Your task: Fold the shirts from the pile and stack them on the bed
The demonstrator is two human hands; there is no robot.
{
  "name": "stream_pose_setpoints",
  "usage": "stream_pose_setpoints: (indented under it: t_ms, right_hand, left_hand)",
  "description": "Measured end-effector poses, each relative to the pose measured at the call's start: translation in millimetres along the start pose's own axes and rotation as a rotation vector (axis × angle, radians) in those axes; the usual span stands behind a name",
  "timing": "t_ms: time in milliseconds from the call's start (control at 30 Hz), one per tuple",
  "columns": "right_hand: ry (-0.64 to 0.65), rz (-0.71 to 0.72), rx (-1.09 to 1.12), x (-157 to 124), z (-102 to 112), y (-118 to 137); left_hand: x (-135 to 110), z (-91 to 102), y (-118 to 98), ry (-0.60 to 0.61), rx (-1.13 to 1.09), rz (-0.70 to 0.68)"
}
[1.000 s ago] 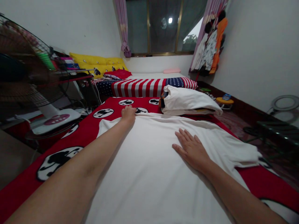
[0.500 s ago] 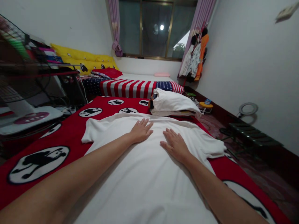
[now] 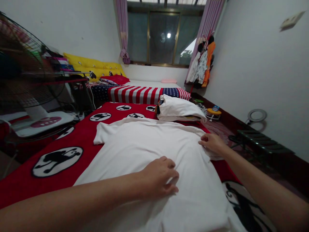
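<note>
A white T-shirt point(image 3: 145, 145) lies spread out on a red blanket with monkey prints point(image 3: 79, 129); its left sleeve points out to the side. My right hand point(image 3: 210, 143) pinches the shirt's cloth near the right shoulder, where the sleeve partly hides beneath the hand and wrist. Over the middle of the shirt is my left hand point(image 3: 160, 177), its fingers bent and apart, with no cloth gripped that I can see. Whether its fingertips touch the fabric I cannot tell. Just beyond the collar sits a pile of folded clothes point(image 3: 181, 108), a white one on top.
A fan point(image 3: 36, 116) with a white base stands at the left, beside a cluttered desk point(image 3: 74, 79). Behind is a bed with a striped, starred cover point(image 3: 137, 94). On the right are a dark slatted bench point(image 3: 263, 141), a ring light point(image 3: 257, 115) and a yellow stool point(image 3: 214, 111).
Both hands lay flat near the shirt's chest before. My right hand has moved right to the shoulder and closed on the cloth; my left hand has come nearer and to the right.
</note>
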State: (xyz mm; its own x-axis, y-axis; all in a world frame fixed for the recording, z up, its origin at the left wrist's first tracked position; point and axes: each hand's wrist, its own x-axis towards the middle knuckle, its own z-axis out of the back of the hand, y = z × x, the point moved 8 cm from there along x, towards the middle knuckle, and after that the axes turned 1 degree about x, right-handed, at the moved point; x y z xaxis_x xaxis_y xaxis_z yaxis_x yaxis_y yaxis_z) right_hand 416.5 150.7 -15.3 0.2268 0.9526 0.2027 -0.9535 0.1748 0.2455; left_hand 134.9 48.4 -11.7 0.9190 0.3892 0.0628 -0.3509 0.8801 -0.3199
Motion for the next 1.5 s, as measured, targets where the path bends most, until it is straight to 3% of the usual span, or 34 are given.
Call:
stream_pose_setpoints:
  t_ms: [167,333,433,600,700,767,933,1000,1100,1167,1233,1367,1500]
  right_hand:
    - [-0.009,-0.010,0.006,-5,-5,-5]
    - [-0.064,-0.027,0.131,-8,-3,-6]
    - [-0.138,-0.062,0.218,-9,10,-11]
    - [-0.288,-0.118,0.247,-9,46,-18]
    - [-0.306,-0.161,0.197,-11,55,-26]
    - [-0.262,-0.165,0.171,-13,48,-29]
    - [-0.029,-0.071,0.058,-18,7,-22]
    - [-0.011,-0.052,0.000,-20,0,-17]
    - [-0.033,-0.051,-0.002,-20,0,-14]
    - [-0.083,-0.065,0.009,-20,8,-15]
    - [-0.138,-0.090,0.008,-21,20,-19]
    - [-0.167,-0.172,-0.022,-25,36,-34]
    - [-0.135,-0.206,-0.048,-28,36,-49]
  left_hand:
    - [14,-15.5,-17,-0.017,-0.041,0.015]
    - [24,-31.4,-23,0.084,-0.113,0.063]
    - [27,-18.8,-29,0.057,-0.237,0.049]
    - [37,18.1,-45,-0.111,-0.552,0.004]
    - [48,15.3,-58,-0.107,-0.649,-0.058]
    - [54,-0.2,-62,-0.061,-0.654,-0.069]
    - [61,-47.6,-59,0.121,-0.579,-0.046]
    - [60,-51.3,-59,0.160,-0.591,-0.079]
    - [56,-34.9,-59,0.138,-0.640,-0.168]
    - [53,-15.1,-49,0.044,-0.585,-0.180]
    - [49,7.5,-25,-0.107,-0.453,-0.133]
    - [38,42.1,50,-0.373,-0.177,0.056]
    - [24,49.6,130,-0.441,0.037,0.312]
